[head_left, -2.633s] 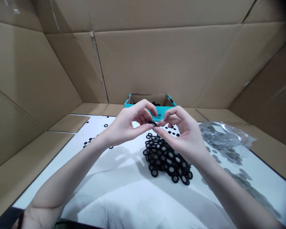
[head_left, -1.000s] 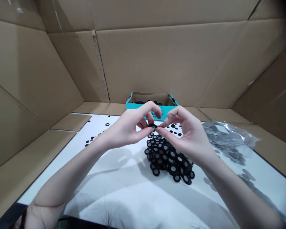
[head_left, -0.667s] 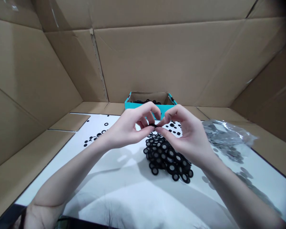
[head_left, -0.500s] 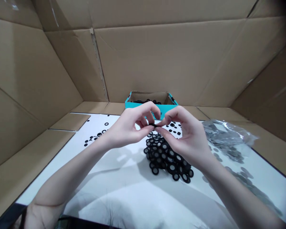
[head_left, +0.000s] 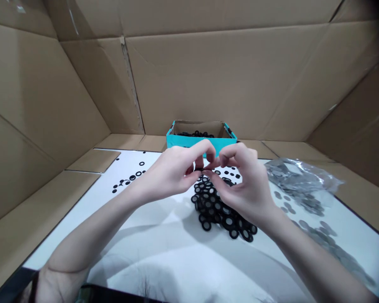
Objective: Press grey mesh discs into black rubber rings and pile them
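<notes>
Corrugated cardboard panels (head_left: 227,80) wall in the work area on three sides, and a white sheet (head_left: 82,235) covers its floor. Against the far wall sits a teal cardboard box (head_left: 189,145), open at the top, with black rings (head_left: 196,134) inside.

Both bare forearms reach in from the near edge, and the hands meet above the far end of a heaped pile of black rubber rings (head_left: 221,219) with pale grey centres. The left hand (head_left: 167,172) curls its fingers (head_left: 205,147) over and pinches a small black ring (head_left: 198,169) between thumb and forefinger, just above the pile. The ring is mostly hidden by the fingers.

The right hand (head_left: 246,189) is arched, its fingers (head_left: 230,152) bent, with the tips close together and touching the ring's right side. Whether they grip it or only touch it, I cannot tell.

A loose scatter of small black rings (head_left: 126,181) lies on the sheet to the left. To the right lies a clear plastic bag (head_left: 303,176) of grey discs, with more grey discs (head_left: 322,237) spread beside it.
</notes>
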`<state>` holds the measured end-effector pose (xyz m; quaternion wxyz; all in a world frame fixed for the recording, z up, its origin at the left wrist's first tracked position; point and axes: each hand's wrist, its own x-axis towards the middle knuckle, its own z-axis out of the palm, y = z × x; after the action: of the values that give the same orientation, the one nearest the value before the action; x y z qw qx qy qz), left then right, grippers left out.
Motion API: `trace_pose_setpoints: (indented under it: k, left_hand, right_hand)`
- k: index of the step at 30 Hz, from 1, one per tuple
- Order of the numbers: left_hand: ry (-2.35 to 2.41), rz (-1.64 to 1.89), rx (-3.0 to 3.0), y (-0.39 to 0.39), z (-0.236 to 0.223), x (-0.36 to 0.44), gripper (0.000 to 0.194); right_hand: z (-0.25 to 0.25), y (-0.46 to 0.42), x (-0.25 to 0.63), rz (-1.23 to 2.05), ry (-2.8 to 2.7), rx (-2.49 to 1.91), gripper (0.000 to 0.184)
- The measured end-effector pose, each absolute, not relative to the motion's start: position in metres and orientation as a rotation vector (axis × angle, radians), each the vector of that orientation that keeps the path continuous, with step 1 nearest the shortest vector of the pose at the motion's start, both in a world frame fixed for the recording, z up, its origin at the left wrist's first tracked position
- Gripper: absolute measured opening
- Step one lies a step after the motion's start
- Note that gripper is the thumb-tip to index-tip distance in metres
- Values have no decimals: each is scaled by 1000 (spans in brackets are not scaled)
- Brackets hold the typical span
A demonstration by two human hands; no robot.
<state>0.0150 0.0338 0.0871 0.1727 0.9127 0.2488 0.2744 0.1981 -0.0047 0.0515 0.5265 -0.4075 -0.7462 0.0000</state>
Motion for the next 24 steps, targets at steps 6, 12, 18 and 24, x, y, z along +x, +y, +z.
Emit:
trace_pose_setpoints:
  k: [6,12,18,24]
  left_hand:
    - [477,980,2493,40,88,10,31]
    - [297,1171,2523,39,86,13,37]
    - [307,1218,2510,36,86,14,35]
    - [395,1214,2462,32,88,15,38]
  right_hand:
    - [55,1,205,551,-1549,-970,34]
    - [56,7,209,1133,-1325,-858,51]
    - [63,4,209,1277,-1310,-912,61]
    - [58,5,207,1161,-1325,-875,55]
